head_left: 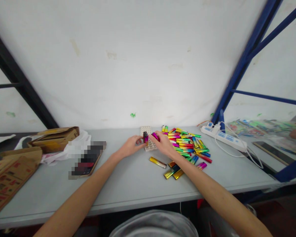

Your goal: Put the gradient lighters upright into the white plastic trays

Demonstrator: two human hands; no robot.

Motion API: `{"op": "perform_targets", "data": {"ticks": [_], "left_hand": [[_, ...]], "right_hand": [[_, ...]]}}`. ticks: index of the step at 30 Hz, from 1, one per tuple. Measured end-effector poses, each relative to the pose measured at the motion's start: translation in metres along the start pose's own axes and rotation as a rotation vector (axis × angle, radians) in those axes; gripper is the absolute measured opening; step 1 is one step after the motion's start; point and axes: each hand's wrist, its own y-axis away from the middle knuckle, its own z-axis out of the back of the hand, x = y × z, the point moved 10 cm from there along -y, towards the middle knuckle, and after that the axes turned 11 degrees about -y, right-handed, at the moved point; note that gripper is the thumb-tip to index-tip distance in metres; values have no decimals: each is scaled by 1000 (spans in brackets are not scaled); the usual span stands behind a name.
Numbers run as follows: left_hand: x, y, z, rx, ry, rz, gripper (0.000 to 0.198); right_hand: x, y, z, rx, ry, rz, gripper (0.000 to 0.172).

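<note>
Head view: the left hand (pixel 132 146) has its fingers closed around a short dark and magenta metallic stick (pixel 145 137). It holds the stick upright over the white pitted plastic tray (pixel 146 129), which lies at the back of the grey worktop (pixel 128 184). The right hand (pixel 164 144), just beside it, pinches a glossy magenta metallic stick (pixel 155 136) between thumb and fingertips, tilted above the same tray. A heap of rainbow-coloured metallic sticks (pixel 187 144) lies right of that hand, and one gold metallic stick (pixel 158 162) lies apart in front. A white power strip (pixel 223 137) sits further right, with brown cardboard boxes (pixel 54 138) to the left.
</note>
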Motion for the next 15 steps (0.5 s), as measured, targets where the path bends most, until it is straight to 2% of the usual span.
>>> {"op": "perform_targets", "data": {"ticks": [5, 9, 12, 15], "left_hand": [[0, 2, 0, 34, -36, -42, 52], [1, 4, 0, 61, -36, -52, 58], [2, 4, -1, 84, -24, -42, 66], [1, 5, -3, 84, -11, -33, 73]], "right_hand": [[10, 3, -9, 112, 71, 105, 28], [15, 2, -5, 100, 205, 196, 30], [7, -1, -1, 104, 274, 145, 34], [3, -3, 4, 106, 241, 89, 36]]}}
